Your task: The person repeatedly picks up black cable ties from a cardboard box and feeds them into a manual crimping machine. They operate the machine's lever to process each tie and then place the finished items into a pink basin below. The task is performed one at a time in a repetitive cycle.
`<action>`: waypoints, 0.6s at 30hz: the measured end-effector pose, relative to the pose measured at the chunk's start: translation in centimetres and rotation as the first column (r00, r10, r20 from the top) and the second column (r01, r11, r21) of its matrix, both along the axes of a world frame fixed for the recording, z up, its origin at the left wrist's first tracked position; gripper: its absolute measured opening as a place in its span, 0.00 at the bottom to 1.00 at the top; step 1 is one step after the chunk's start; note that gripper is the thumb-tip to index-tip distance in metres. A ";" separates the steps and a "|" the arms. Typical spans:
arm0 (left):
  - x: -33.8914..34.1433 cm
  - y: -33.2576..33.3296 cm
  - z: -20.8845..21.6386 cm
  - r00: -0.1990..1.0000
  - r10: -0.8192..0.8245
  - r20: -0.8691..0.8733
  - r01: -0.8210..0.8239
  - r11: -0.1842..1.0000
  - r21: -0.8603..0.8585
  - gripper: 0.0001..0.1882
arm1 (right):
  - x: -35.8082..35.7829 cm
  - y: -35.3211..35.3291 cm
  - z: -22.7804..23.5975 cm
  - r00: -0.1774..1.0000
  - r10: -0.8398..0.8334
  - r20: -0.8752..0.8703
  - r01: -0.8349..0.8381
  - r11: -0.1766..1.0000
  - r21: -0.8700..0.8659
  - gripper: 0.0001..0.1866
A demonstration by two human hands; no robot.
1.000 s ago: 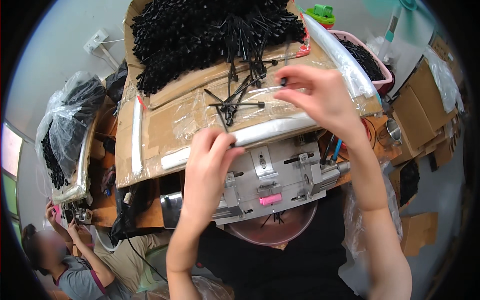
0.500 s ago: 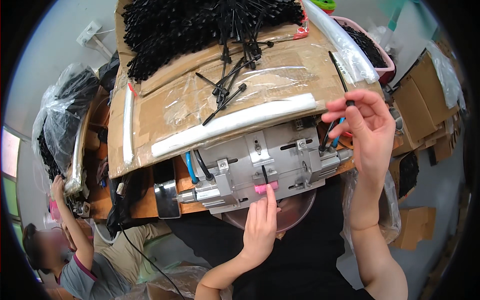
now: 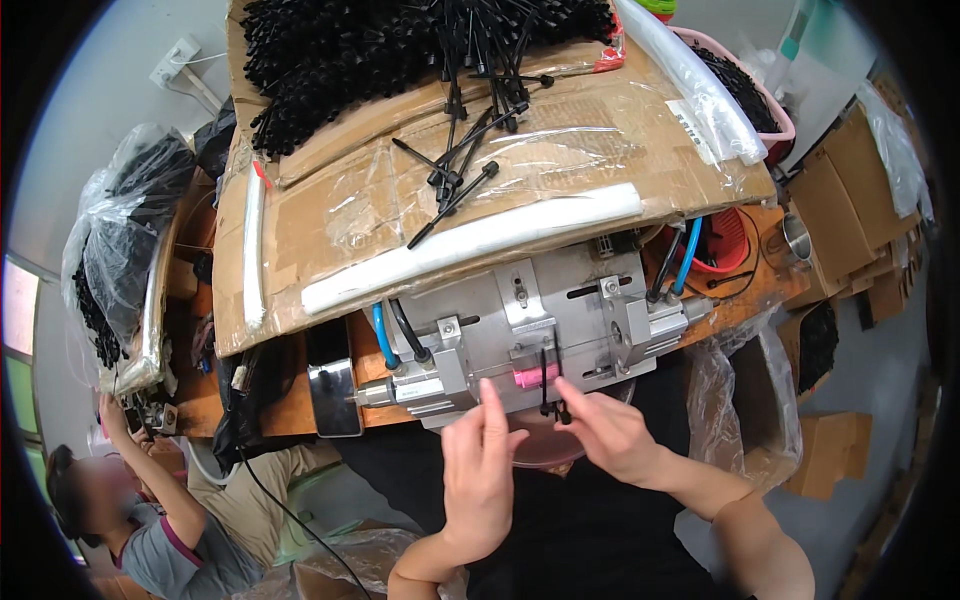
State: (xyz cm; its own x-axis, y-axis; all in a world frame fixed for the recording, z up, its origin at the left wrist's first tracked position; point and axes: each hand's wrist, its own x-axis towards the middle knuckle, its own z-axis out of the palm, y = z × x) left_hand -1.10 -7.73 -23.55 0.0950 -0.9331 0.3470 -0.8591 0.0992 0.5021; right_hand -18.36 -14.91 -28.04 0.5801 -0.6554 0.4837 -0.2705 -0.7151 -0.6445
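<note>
At the front middle of a metal machine fixture (image 3: 495,340) sits a small pink block (image 3: 527,379). A thin black rod with a knobbed end (image 3: 544,375) lies across it, knob toward me. Beside it, my right hand (image 3: 612,432) pinches a second black rod (image 3: 560,375) near its knobbed end; how far the two rods are apart is hard to tell. Just left of the block is my left hand (image 3: 480,470), index finger stretched out toward the fixture, thumb out and nothing held. Its other fingers are partly curled.
Above the fixture slopes a cardboard box (image 3: 350,215) piled with similar black rods (image 3: 350,70), several loose on its flap. Blue hoses (image 3: 383,335) run into the machine. A red basket (image 3: 728,243) stands right, a bowl (image 3: 545,450) below. At left another person (image 3: 190,510) works.
My right hand has come down from the upper right to the fixture with a rod. My left index finger has left the pink block and moved left.
</note>
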 end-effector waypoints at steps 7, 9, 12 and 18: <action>1.0 -0.1 0.6 1.000 0.015 -0.008 -0.015 1.000 -0.017 0.39 | 1.1 -0.2 -1.6 0.996 0.045 -0.075 -0.042 0.998 0.042 0.37; 1.3 -0.6 1.0 1.000 0.002 -0.011 -0.003 1.000 -0.029 0.38 | 1.2 -0.4 -1.2 0.996 0.049 -0.075 -0.044 0.997 0.066 0.37; 2.6 -3.4 3.2 1.000 -0.013 -0.012 0.012 0.996 -0.084 0.34 | 0.9 -0.9 2.2 0.987 0.097 -0.128 -0.086 0.992 0.088 0.37; 5.8 -17.0 7.7 0.966 -0.078 0.246 0.158 0.933 -0.322 0.09 | 4.2 -14.9 10.8 0.966 -0.256 -0.047 0.177 0.781 -0.599 0.16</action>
